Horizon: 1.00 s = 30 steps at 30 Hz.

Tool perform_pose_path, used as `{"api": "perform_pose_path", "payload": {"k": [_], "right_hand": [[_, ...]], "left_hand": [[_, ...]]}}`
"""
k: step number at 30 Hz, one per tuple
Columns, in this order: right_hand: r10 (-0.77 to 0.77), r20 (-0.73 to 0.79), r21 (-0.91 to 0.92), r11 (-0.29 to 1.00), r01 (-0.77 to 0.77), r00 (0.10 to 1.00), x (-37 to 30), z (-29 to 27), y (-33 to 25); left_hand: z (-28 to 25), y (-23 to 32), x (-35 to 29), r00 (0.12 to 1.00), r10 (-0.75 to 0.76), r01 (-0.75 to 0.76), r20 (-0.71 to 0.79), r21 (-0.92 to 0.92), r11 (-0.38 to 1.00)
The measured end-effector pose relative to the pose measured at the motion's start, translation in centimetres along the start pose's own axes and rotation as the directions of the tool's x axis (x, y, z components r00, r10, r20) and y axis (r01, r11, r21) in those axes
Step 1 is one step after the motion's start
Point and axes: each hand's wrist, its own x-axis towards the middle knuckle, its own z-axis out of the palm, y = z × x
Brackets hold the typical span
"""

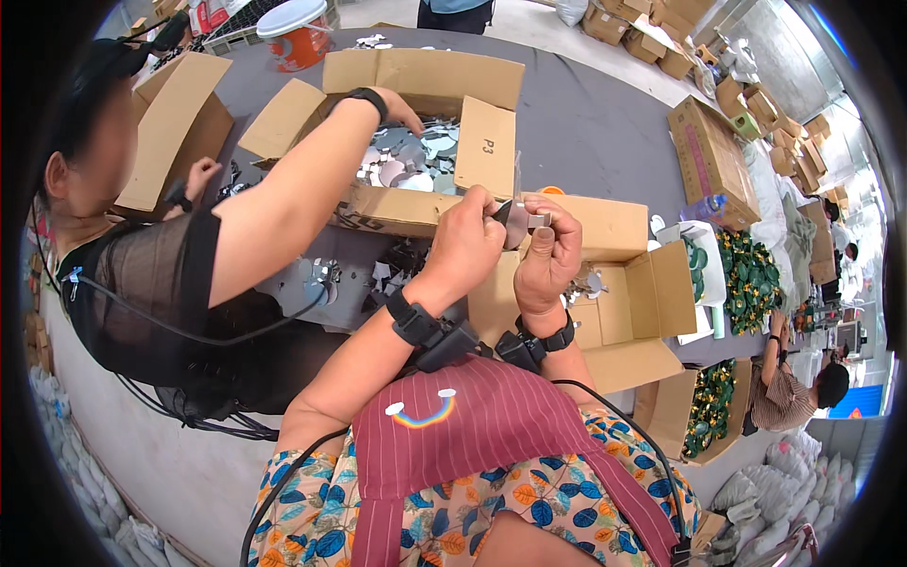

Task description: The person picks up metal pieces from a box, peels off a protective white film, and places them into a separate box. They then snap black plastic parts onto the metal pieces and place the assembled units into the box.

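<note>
In front of my chest, both hands meet at a small shiny silvery piece [516, 225] with a dark part at its left side; its exact kind does not show. My left hand [465, 244] pinches it from the left, thumb and fingers pressed together. My right hand [550, 253] grips its other side, fingers curled. Beyond them, a large open carton [406, 212] holds many loose silvery, mirror-like pieces [408, 156]. Just right of my right hand stands a smaller open carton [661, 283], with a few silvery pieces [588, 286] at its left side.
At the left, a co-worker's arm [293, 189] reaches into the large carton. Scattered silvery and dark pieces [397, 265] lie on the grey-covered table [586, 123]. An orange bucket [295, 42] stands at the back; a closed carton [713, 161] and green-and-yellow decorations [749, 279] are at right.
</note>
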Motion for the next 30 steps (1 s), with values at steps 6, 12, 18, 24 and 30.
{"api": "perform_pose_path", "payload": {"k": [6, 12, 18, 24, 30], "right_hand": [[0.097, -0.067, 0.100, 0.991, -0.090, 0.993, -0.2, -0.8, -0.5], [0.203, -0.140, 0.160, 0.971, -0.180, 0.969, -1.0, -2.9, -0.8], [-0.016, -0.498, -0.693, 0.608, -0.387, 0.867, -0.7, -10.0, -2.8], [0.513, -0.498, -0.229, 0.699, -0.677, 0.699, -3.0, -19.5, 1.9], [0.699, -0.563, 0.156, 0.613, -0.774, 0.441, -8.1, -18.6, 11.4]], "left_hand": [[0.5, -0.8, -0.5, 0.996, -0.073, 0.074, 0.050, -0.038, 0.996], [1.6, -1.6, -1.1, 0.983, -0.109, 0.117, 0.151, -0.044, 0.992], [3.2, -5.3, -3.0, 0.939, -0.185, 0.195, 0.291, -0.007, 0.981], [1.1, -14.1, -6.4, 0.670, -0.509, 0.347, 0.540, 0.378, 0.858], [-0.3, -26.6, -8.4, 0.975, -0.005, -0.098, 0.223, 0.448, 0.889]]}}
